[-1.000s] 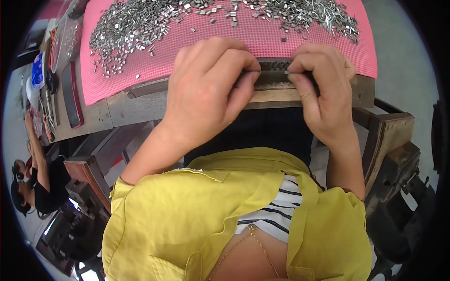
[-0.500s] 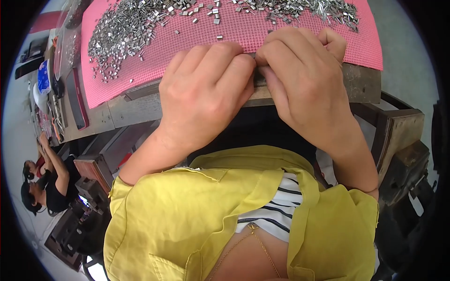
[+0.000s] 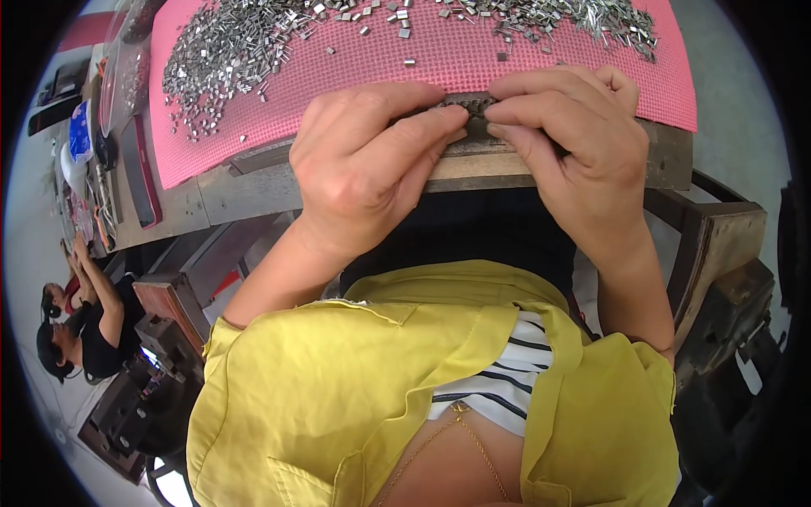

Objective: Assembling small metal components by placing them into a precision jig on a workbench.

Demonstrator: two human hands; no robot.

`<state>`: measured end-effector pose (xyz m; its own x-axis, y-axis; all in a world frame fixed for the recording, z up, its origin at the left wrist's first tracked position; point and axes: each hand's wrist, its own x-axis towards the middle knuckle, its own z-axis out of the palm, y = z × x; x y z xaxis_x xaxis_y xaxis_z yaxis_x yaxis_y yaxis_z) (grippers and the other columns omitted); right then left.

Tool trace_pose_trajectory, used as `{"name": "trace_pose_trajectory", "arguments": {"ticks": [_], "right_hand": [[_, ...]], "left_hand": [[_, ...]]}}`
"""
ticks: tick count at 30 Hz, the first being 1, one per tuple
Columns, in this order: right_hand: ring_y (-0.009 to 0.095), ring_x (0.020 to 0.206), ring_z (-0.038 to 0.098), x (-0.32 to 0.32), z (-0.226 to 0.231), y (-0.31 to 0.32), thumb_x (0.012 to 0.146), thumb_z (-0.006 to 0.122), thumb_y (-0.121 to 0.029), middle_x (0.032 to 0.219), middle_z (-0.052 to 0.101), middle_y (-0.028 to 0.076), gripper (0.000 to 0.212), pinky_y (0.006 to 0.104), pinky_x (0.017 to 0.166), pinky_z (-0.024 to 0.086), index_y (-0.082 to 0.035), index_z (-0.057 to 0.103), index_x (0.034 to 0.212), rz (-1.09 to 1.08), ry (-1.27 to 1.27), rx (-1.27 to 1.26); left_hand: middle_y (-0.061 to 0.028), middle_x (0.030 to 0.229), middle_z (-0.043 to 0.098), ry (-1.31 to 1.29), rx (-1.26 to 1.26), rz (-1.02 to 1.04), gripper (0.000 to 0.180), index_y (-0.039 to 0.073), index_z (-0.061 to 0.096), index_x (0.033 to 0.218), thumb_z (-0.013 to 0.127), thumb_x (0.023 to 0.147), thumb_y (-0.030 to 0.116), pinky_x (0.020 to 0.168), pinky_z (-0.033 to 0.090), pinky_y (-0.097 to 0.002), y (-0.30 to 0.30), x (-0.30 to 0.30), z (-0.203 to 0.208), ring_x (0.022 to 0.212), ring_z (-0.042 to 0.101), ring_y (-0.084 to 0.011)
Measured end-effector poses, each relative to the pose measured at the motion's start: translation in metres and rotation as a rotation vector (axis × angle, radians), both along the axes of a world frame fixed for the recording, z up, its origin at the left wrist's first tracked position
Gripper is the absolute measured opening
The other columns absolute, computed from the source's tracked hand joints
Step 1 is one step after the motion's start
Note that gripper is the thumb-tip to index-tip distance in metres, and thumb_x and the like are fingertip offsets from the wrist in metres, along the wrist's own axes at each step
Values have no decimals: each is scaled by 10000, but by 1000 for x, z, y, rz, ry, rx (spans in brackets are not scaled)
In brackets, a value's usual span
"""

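At the table's front edge my left hand [image 3: 363,152] has its fingers bent, thumb and fingertips closing on one side of a dark notched strip [image 3: 476,108]. My right hand [image 3: 583,139] pinches the other side, its fingertips a short gap away from the left ones. Only a short piece of the strip shows between the hands; its ends are hidden under the fingers. Beyond the hands, many small silvery metal pieces [image 3: 228,63] with thin wire leads lie heaped on a pink textured mat [image 3: 338,80]. One loose metal piece [image 3: 410,62] lies just past my left fingers.
The wooden table [image 3: 182,207] ends right under my wrists. To the left lie a phone in a red case [image 3: 139,173], a blue packet [image 3: 80,131] and a clear plastic bag [image 3: 127,80]. A co-worker in black [image 3: 97,329] sits at the far left.
My hands have drawn slightly apart and their fingers have lifted, so the dark strip now shows between them. The view has shifted a little.
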<state>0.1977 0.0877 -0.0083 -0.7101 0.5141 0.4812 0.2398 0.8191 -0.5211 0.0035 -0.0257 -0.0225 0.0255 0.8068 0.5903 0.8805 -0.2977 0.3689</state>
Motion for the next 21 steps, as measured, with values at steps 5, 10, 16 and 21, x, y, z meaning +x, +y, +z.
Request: {"name": "trace_pose_trajectory", "arguments": {"ticks": [5, 10, 16, 21], "right_hand": [[192, 937, 714, 4, -1, 5, 791, 804, 4, 1019, 783, 60, 164, 331, 917, 432, -67, 764, 933, 25, 2, -77], [221, 914, 695, -3, 5, 3, 797, 800, 24, 978, 767, 62, 166, 335, 903, 460, -40, 740, 938, 8, -4, -124], [264, 881, 675, -4, 2, 2, 807, 785, 25, 927, 716, 81, 169, 353, 861, 462, -43, 694, 932, -26, 30, -84], [257, 902, 669, -4, -1, 2, 810, 775, 36, 946, 714, 83, 171, 348, 887, 455, -33, 682, 936, -9, 24, -68]], "left_hand": [[-68, 1001, 772, -54, 7, -9, 314, 73, 814, 1038, 876, 737, 11, 759, 540, -290, 4, -3, -2, 865, 717, -209], [-64, 986, 771, -76, -22, 9, 345, 86, 806, 1066, 869, 734, 17, 756, 535, -306, 3, -3, 3, 847, 714, -213], [4, 954, 747, -155, 70, 57, 338, 174, 808, 1050, 850, 722, 105, 679, 473, -327, 12, 9, -11, 812, 695, -192], [39, 903, 702, -178, 120, 85, 301, 186, 793, 1012, 832, 726, 102, 651, 452, -335, 14, 14, -14, 750, 647, -187]]}}
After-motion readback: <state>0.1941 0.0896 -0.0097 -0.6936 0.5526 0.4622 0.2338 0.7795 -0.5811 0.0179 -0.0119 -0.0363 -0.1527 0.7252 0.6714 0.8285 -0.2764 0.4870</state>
